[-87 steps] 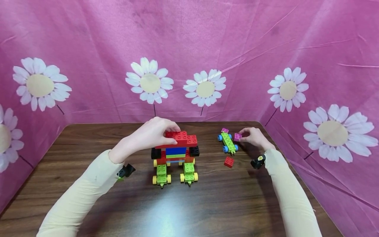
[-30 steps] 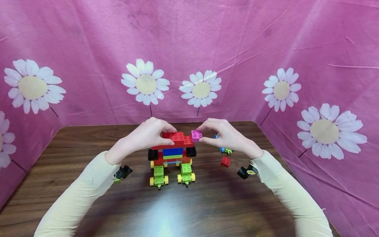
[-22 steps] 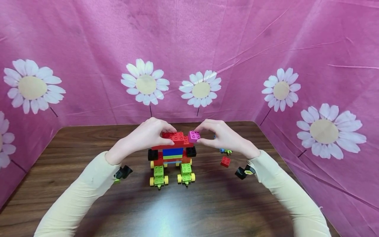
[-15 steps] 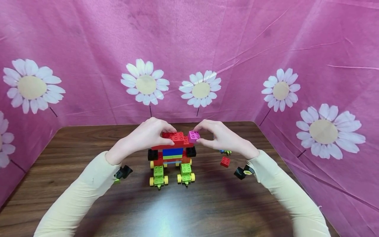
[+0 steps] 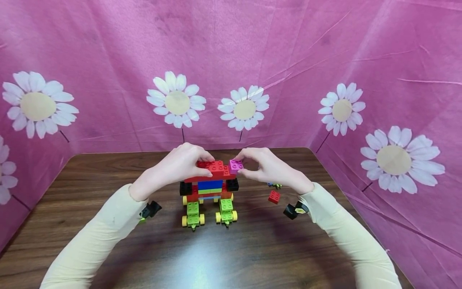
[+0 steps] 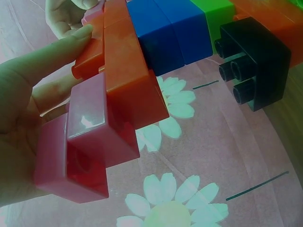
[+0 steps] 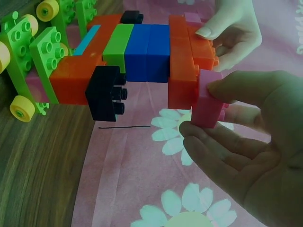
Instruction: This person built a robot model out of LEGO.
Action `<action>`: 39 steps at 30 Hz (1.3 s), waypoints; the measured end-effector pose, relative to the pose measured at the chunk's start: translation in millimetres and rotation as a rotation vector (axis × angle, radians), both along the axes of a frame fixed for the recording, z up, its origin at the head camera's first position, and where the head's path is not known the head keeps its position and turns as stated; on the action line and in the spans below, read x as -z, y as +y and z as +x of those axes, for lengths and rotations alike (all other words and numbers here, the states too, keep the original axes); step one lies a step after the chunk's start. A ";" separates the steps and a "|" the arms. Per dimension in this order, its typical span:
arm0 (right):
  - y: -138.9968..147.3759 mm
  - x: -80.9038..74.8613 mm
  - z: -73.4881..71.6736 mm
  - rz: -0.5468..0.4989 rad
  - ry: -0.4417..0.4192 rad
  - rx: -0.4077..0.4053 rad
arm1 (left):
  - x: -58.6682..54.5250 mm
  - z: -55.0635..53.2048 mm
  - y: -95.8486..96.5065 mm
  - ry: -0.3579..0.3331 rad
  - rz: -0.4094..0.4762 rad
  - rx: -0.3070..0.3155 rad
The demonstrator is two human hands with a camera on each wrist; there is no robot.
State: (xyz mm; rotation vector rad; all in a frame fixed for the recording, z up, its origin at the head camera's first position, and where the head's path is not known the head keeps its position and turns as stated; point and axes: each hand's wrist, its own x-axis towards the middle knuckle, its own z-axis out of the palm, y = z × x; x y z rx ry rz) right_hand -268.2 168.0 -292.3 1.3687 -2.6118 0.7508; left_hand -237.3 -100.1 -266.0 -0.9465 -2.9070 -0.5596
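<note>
A wheeled model of toy bricks stands mid-table, with lime bases (image 5: 226, 209) on yellow wheels. Blue bricks (image 5: 210, 185) form its middle, black bricks (image 5: 232, 185) jut from both sides, and a red brick (image 5: 216, 166) tops a red row. My left hand (image 5: 181, 162) grips that top red brick, thumb in front and fingers behind. Between thumb and fingers, my right hand (image 5: 268, 167) pinches a pink brick (image 7: 207, 101) at the row's right end, its underside against the red studs. Stepped pink bricks (image 6: 87, 109) under my left palm show in the left wrist view.
A loose red brick (image 5: 274, 197) lies right of the model. Behind my right wrist, a lime wheeled base (image 5: 277, 186) is mostly hidden. Pink daisy-printed cloth (image 5: 288, 120) hangs along the table's back and sides.
My right hand has picked up the pink brick from beside the blue-wheeled base and carried it left onto the red row's right end. My left hand keeps its grip on the model.
</note>
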 end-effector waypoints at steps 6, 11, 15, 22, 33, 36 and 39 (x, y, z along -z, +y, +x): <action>-1.8 -4.4 0.5 0.030 0.039 -0.012 | 0.1 -0.2 -1.0 0.006 0.004 0.009; -3.6 -6.6 1.9 0.045 0.034 -0.008 | 0.6 -1.0 -0.8 -0.002 0.011 0.008; -4.9 -7.9 3.8 0.046 0.020 0.003 | 1.8 -2.3 0.0 -0.003 0.015 0.015; -8.1 -8.6 5.4 0.044 0.002 0.042 | 1.4 -1.0 0.0 -0.004 0.026 0.006; -12.2 -12.7 8.0 0.061 0.009 0.046 | 0.8 0.1 -0.2 -0.003 0.034 0.004; -11.4 -12.1 8.2 0.063 0.001 0.052 | 1.1 0.4 0.1 -0.003 0.035 0.004; -11.3 -11.6 7.7 0.066 -0.006 0.057 | 1.8 -0.1 -0.3 0.000 0.035 0.005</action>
